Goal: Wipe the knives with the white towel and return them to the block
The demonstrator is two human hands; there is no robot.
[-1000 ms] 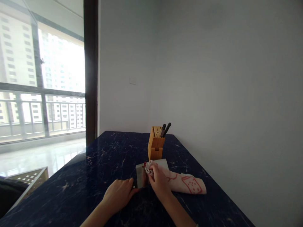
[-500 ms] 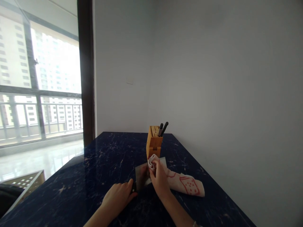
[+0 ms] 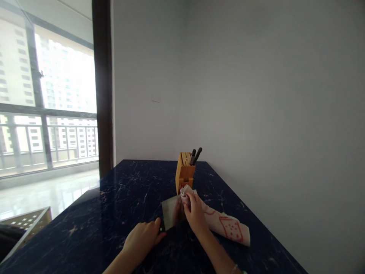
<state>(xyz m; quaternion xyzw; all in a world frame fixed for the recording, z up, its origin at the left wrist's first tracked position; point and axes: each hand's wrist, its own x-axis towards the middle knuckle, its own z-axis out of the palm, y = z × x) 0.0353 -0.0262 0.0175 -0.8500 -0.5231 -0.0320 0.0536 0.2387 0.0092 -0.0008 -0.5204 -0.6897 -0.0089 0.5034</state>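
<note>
The dark blue, veined table [image 3: 137,179] spreads under both grips and runs on well past them. Well to the left of the left grip, near the table's side, stands a pale crate [image 3: 42,220] with square holes, partly in view; something dark lies in or behind it, too cut off to name.

The wooden knife block [image 3: 184,173] stands upright just beyond the right grip. Two dark-handled tools [image 3: 197,156] sit in its right-hand slots, their handles leaning up to the right; other slots in its top show no handles.

The pink-and-white cloth [image 3: 216,219] with red drawings trails from the right grip, its long axis slanting to the right and back toward the person. The cleaver [image 3: 171,212] lies between the two grips: from the left one, its long axis points away and to the right, passing behind the cloth and the right fingers toward the foot of the block. Whether the blade's far end touches the block cannot be told.

The left hand [image 3: 142,236] is the nearer to the cleaver's handle [image 3: 162,227], with its fingers wrapped round it. The right hand [image 3: 196,213] is over the blade's farther part, its fingers and thumb pinching a bunched fold of cloth against or just above the metal; the contact itself is hidden.
</note>
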